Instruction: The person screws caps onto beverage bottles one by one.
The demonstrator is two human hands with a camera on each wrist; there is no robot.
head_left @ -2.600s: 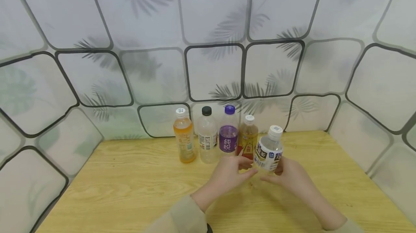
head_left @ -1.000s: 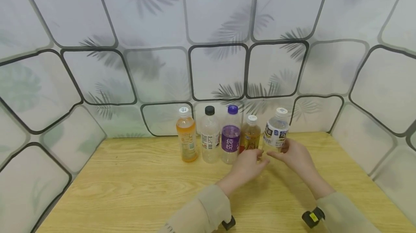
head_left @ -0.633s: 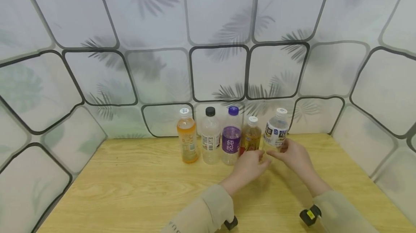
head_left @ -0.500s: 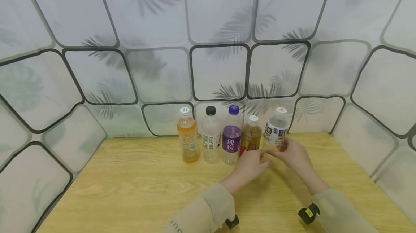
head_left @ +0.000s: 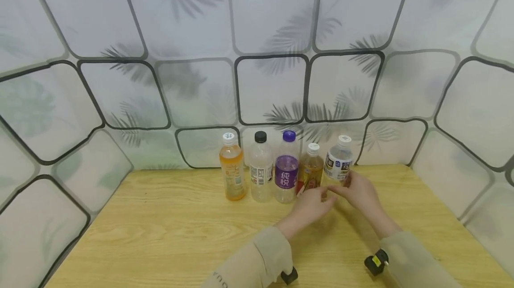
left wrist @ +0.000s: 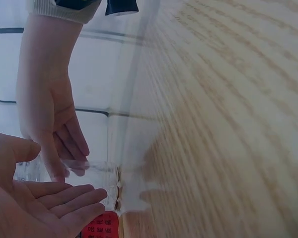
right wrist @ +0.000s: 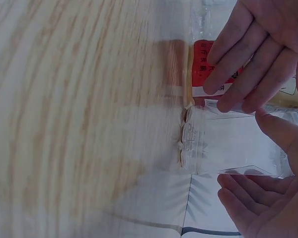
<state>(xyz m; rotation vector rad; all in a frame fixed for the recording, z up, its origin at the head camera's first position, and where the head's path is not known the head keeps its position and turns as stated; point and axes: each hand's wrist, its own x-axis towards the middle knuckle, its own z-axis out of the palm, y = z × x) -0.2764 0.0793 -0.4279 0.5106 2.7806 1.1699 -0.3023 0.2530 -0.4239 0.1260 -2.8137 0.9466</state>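
Note:
At the right end of a row of bottles stands a clear plastic bottle [head_left: 338,167] with a white cap and a white-and-blue label. My right hand [head_left: 360,193] holds its lower part, thumb on one side and fingers on the other, as the right wrist view shows around the bottle's transparent base [right wrist: 228,144]. My left hand [head_left: 311,209] is in front of a smaller amber bottle [head_left: 311,167] with a white cap. In the left wrist view the left fingers [left wrist: 72,201] lie straight, close by the clear bottle and the amber bottle's red label [left wrist: 102,225].
Further left in the row are a purple-labelled bottle [head_left: 286,172] with a purple cap, a clear bottle with a black cap [head_left: 260,167] and an orange-tinted bottle [head_left: 233,172]. They stand upright on the wooden table [head_left: 160,225], before a patterned backdrop [head_left: 269,87].
The clear bottle, tilted between both hands nearer me at first, went back into the row and stands upright. Lately the right hand has shifted it slightly left, toward the amber bottle.

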